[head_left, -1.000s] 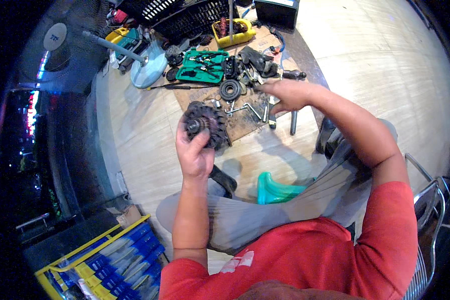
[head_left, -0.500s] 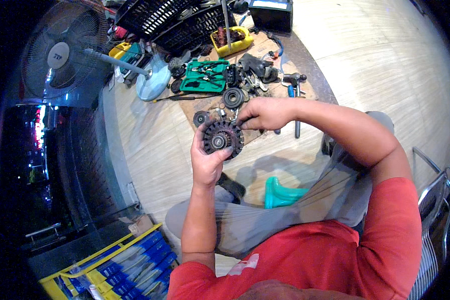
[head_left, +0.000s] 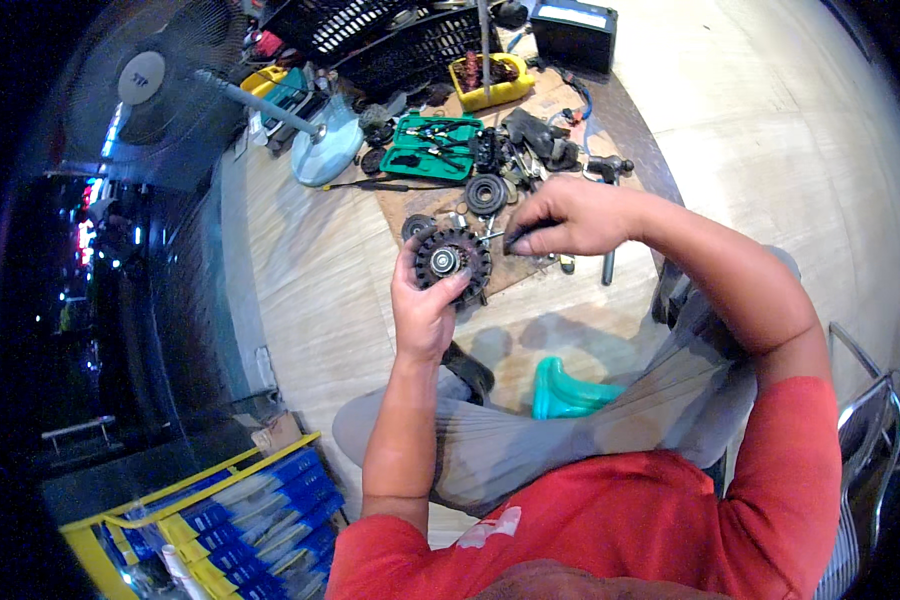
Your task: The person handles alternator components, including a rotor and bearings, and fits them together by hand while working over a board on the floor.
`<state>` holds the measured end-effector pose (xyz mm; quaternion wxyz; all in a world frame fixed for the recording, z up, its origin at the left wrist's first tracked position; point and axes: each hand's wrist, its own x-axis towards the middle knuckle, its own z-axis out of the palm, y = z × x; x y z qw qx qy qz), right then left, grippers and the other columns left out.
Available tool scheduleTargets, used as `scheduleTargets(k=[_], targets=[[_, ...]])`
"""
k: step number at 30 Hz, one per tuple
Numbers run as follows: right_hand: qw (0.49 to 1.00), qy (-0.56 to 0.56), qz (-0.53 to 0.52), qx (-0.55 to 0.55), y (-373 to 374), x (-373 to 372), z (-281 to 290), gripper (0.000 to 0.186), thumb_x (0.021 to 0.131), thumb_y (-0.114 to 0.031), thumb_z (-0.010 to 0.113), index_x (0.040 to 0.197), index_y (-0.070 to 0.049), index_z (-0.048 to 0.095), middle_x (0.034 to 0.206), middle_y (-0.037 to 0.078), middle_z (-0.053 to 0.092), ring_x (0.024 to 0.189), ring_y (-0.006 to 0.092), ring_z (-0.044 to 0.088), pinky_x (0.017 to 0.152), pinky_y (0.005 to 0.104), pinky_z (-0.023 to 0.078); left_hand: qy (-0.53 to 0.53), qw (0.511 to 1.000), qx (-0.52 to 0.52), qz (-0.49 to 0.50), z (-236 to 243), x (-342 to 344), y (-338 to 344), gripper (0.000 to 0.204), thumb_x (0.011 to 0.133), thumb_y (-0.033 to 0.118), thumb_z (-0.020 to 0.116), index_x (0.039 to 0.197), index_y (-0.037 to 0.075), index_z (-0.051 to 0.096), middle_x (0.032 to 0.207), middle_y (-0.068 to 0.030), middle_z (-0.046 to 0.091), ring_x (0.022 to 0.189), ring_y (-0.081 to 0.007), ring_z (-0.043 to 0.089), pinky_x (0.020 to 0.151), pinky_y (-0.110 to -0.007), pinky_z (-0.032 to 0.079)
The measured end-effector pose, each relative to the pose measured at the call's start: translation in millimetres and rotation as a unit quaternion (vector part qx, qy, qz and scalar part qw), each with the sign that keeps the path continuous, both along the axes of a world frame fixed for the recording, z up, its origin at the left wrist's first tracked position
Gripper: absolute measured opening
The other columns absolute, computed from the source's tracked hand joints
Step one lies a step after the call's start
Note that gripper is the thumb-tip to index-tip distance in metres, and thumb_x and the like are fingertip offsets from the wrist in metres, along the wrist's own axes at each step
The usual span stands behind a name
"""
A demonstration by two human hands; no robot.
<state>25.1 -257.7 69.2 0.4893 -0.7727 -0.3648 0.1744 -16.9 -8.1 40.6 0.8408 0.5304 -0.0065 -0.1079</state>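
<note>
Left hand (head_left: 425, 305) wraps around round dark toothed metal part (head_left: 452, 260), holds it up above wooden floor (head_left: 320, 280). Fingers curl tight on its edge. Shiny hub in middle of part faces up.

Right hand (head_left: 560, 215) sits just right of part, fingers pinched shut on small dark piece (head_left: 515, 240), too tiny to tell what.

Beyond hands: green tool case (head_left: 425, 150), black pulley (head_left: 486, 194), yellow tray (head_left: 490, 85), black baskets (head_left: 370, 35). Fan (head_left: 160, 80) at far left. Teal stool (head_left: 560, 390) near knees.
</note>
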Motion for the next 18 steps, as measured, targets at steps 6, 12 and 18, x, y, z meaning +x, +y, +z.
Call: scheduleTargets(k=[6, 12, 18], targets=[[0.999, -0.021, 0.022, -0.03, 10.3, -13.9, 10.6, 0.032, 0.094, -0.029, 0.055, 0.079, -0.002, 0.062, 0.059, 0.014, 0.058, 0.055, 0.0274, 0.059, 0.054, 0.0401, 0.046, 0.02, 0.999, 0.004, 0.051, -0.7, -1.6, 11.2, 0.059, 0.067, -0.003, 0.073, 0.121, -0.002, 0.048, 0.11, -0.0102, 0.06, 0.099, -0.0213, 0.061, 0.089, -0.034, 0.05], [0.994, 0.001, 0.01, -0.105, 20.7, -27.8, 28.3, 0.023, 0.088, -0.02, 0.061, 0.077, 0.0, 0.063, 0.063, 0.018, 0.058, 0.06, 0.0327, 0.059, 0.058, 0.0405, 0.046, 0.01, 0.995, -0.007, 0.099, -9.7, 6.4, 8.9, 0.053, 0.072, -0.003, 0.071, 0.12, 0.001, 0.049, 0.105, -0.0071, 0.062, 0.095, -0.017, 0.061, 0.088, -0.031, 0.05], [0.982, 0.007, -0.002, -0.19, 34.0, -39.1, 23.7, 0.019, 0.087, -0.017, 0.062, 0.079, 0.0, 0.062, 0.067, 0.02, 0.059, 0.064, 0.0373, 0.059, 0.059, 0.0421, 0.046, 0.004, 0.988, -0.065, 0.137, -5.4, 3.2, 11.7, 0.05, 0.075, -0.005, 0.068, 0.12, 0.001, 0.048, 0.103, -0.0082, 0.062, 0.094, -0.0178, 0.063, 0.086, -0.033, 0.052]])
